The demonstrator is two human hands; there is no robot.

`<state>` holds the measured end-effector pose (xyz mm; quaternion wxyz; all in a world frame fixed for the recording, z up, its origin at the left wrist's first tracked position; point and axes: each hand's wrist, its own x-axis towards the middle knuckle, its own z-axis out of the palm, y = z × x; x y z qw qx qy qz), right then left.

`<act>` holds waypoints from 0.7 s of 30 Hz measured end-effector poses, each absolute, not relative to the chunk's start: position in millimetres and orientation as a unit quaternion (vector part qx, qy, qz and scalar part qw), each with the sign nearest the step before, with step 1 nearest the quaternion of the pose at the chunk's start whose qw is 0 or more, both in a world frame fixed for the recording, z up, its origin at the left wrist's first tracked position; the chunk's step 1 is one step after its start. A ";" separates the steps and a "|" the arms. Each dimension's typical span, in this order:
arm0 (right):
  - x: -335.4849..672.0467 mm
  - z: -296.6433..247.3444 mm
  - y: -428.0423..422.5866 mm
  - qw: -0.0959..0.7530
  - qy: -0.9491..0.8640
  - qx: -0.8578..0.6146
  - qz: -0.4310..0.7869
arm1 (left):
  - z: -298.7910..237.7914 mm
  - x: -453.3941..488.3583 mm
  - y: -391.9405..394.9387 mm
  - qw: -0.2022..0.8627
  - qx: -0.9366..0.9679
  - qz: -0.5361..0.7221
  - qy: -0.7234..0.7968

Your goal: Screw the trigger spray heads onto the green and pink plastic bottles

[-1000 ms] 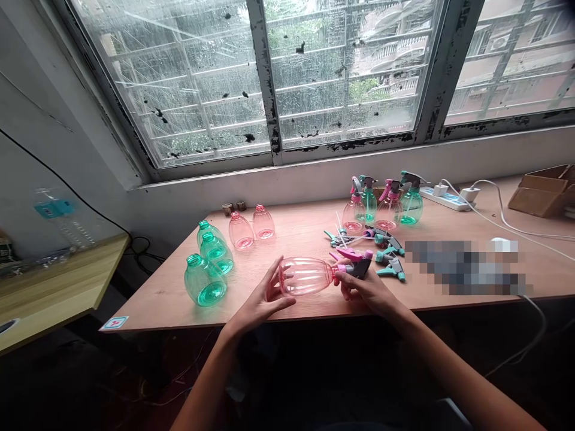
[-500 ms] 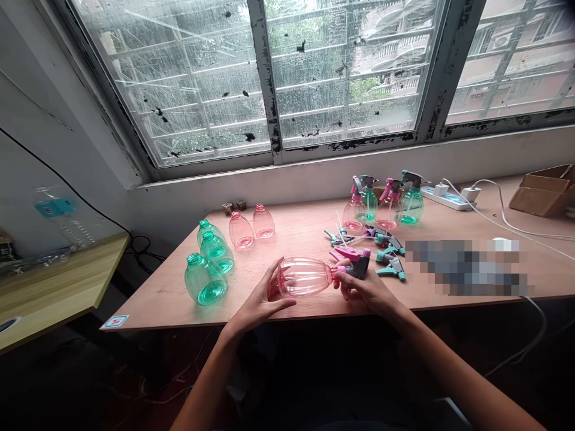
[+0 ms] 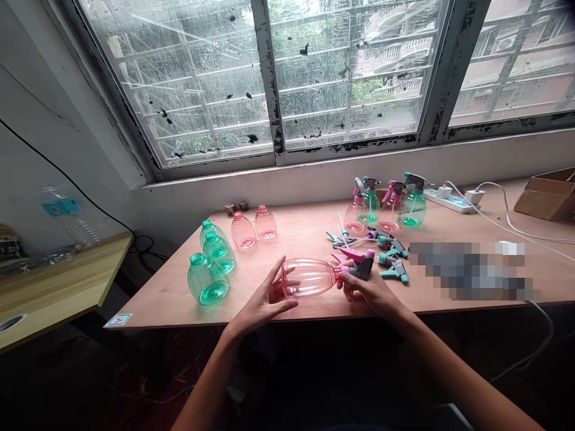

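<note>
A clear pink spray bottle (image 3: 309,277) lies sideways above the wooden table (image 3: 287,239) near its front edge. My left hand (image 3: 265,302) cups the bottle's base with its fingers curled round it. My right hand (image 3: 366,290) grips the pink and grey trigger head (image 3: 359,264) at the bottle's neck. Several loose trigger heads (image 3: 390,257) lie just right of my right hand.
Three green bottles (image 3: 209,263) and two pink ones (image 3: 254,227) stand without heads at the left. Several finished sprayers (image 3: 386,203) stand at the back. A power strip (image 3: 449,197) with cables and a cardboard box (image 3: 545,194) lie at the far right. A blurred patch covers part of the table.
Both hands keep hold of the pink bottle and its trigger head; my left fingers have shifted slightly on the base. The view has drifted a little.
</note>
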<state>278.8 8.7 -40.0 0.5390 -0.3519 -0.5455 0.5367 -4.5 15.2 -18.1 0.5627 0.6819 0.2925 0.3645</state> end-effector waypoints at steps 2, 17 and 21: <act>278.6 -40.9 9.2 0.545 -0.539 -0.348 0.539 | -18.1 -4.6 15.9 0.561 0.682 0.366 0.294; 278.0 -44.1 9.8 0.556 -0.529 -0.341 0.543 | -16.6 -4.8 15.8 0.565 0.683 0.364 0.285; 278.0 -44.2 9.8 0.553 -0.519 -0.342 0.555 | -16.0 -6.2 17.4 0.564 0.685 0.343 0.309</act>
